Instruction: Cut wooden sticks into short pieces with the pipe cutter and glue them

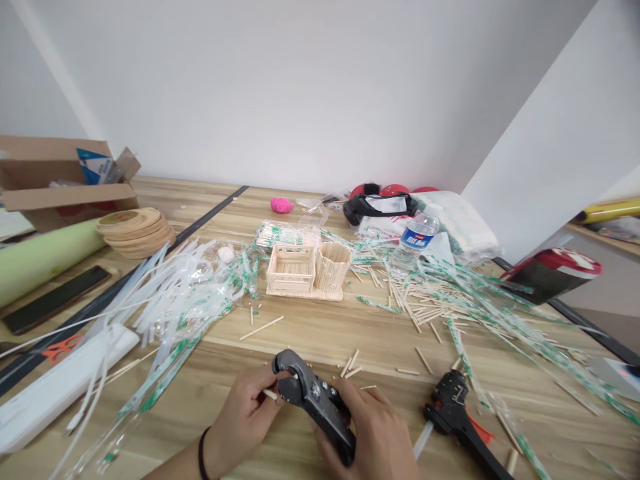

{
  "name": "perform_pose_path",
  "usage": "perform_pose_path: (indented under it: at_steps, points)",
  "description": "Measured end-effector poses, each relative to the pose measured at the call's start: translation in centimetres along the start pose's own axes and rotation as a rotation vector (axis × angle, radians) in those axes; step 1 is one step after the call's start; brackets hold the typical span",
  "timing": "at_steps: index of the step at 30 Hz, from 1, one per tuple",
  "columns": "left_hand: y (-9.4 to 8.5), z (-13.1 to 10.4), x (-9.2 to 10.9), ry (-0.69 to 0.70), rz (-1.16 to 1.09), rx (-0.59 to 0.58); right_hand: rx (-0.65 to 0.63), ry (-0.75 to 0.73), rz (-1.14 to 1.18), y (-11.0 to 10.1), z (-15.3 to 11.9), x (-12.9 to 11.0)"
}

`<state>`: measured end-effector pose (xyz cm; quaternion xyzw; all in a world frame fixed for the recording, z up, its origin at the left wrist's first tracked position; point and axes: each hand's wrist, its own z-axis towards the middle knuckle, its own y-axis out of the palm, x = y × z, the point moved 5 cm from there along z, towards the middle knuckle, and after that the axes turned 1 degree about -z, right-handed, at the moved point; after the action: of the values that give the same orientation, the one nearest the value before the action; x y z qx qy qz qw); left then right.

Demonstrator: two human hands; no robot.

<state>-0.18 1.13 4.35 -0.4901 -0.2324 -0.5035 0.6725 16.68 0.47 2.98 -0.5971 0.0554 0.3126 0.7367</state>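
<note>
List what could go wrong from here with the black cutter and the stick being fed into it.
1. The left hand pinches a short thin wooden stick right at the mouth of the black ratchet cutter gripped by the right hand; fingertips could get nipped.
2. The cut piece may fly off among the loose wooden sticks.
3. The black glue gun lies close beside the right hand and could be knocked.

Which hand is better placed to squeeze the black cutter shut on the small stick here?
The right hand, probably. It is wrapped around the handles of the black cutter, so its grip can close them. The left hand is occupied pinching the small stick at the cutter's jaws.
</note>
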Motion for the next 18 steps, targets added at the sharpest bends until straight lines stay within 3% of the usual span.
perform_pose_path:
  at_steps: [18]
  points:
    - [-0.47,0.25,0.02,-0.011,0.112,-0.010,0.010,-0.055,-0.039,-0.13,0.06,-0.04]
